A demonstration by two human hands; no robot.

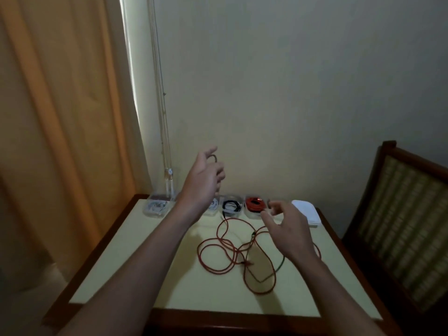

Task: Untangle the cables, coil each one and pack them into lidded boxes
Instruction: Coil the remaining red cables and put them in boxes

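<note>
A long red cable lies in loose tangled loops on the pale table, crossed by a thin dark green cable. My left hand is raised above the back of the table and grips a dark cable that loops over its fingers. My right hand hovers over the tangle's right side with its fingers loosely curled. Its thumb and forefinger are close together; whether they pinch anything is unclear.
Clear boxes line the table's back edge: one with a white cable, one with a black cable, one with a red cable. A white lidded box sits far right. A wooden chair stands right, a curtain left.
</note>
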